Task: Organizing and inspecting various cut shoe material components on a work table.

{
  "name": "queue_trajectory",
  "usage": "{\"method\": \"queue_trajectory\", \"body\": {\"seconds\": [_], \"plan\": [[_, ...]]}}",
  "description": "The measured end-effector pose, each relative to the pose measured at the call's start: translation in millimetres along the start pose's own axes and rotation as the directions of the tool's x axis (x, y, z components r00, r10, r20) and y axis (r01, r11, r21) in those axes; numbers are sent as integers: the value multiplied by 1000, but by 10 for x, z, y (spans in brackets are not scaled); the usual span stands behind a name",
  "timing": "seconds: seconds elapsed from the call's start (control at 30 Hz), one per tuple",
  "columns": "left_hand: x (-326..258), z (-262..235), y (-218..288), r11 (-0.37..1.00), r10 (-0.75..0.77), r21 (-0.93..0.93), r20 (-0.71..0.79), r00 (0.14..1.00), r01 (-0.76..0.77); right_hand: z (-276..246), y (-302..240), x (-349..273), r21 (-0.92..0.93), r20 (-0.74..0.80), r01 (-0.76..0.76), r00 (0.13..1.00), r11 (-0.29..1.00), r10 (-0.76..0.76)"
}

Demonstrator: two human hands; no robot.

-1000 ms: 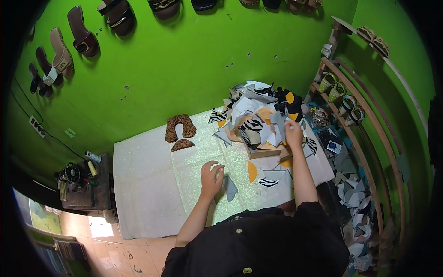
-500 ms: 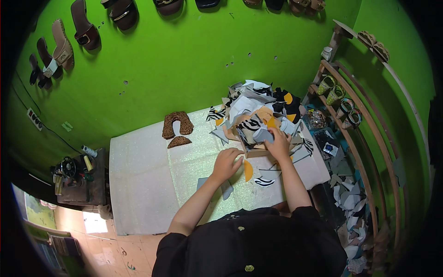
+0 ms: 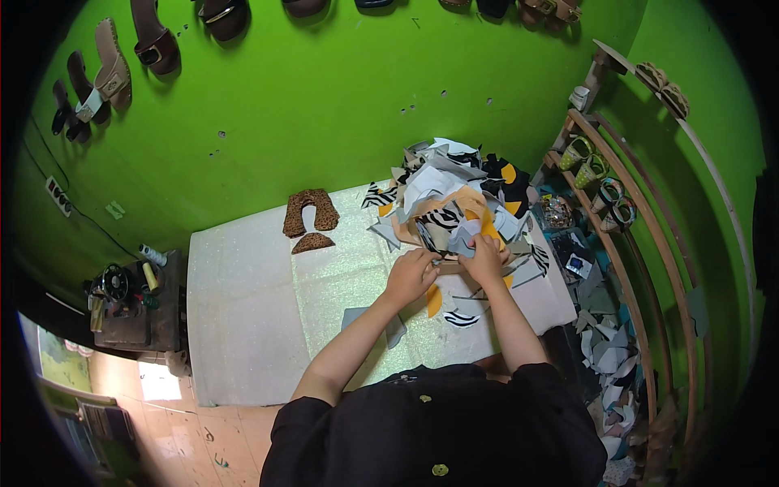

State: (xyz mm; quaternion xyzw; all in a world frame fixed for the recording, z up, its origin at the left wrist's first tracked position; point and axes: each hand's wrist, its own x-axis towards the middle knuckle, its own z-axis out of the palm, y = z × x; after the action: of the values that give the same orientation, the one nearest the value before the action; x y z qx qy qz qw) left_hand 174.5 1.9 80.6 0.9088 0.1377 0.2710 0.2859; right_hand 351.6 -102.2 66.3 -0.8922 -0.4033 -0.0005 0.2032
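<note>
- I have the box between 3 and 4 o'clock of my view's centre, on the white tabletop, with both hands at its near side.
- My left hand is half curled at the box's 8 o'clock corner; I cannot tell whether it grips anything.
- My right hand is partly closed at the 4 o'clock side, its fingers beside a grey scrap; whether they pinch it, I cannot tell.
- I judge the handling to be midway: the spotted pieces lie apart from the heap, while the box is full of loose scraps, with more piled toward 12 o'clock.
- I count one box, plus two spotted pieces at 10 o'clock from my left hand: one arch, and one half-moon at its 6 o'clock.
- I count one striped piece in front of the box at 6 o'clock, and one yellow half-round at 7.
- The heap overlaps too much for me to count.
</note>
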Motion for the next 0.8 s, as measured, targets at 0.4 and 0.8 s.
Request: {"method": "queue_trajectory", "body": {"seconds": [0.4, 0.8], "plan": [[109, -296, 162, 985, -28, -170, -173, 985, -2, -891, -480, 49, 325, -73, 402, 913, 856, -401], [-388, -791, -102, 861, -261, -440, 50, 964, 256, -658, -892, -253, 807, 50, 173, 933, 565, -357]]}}
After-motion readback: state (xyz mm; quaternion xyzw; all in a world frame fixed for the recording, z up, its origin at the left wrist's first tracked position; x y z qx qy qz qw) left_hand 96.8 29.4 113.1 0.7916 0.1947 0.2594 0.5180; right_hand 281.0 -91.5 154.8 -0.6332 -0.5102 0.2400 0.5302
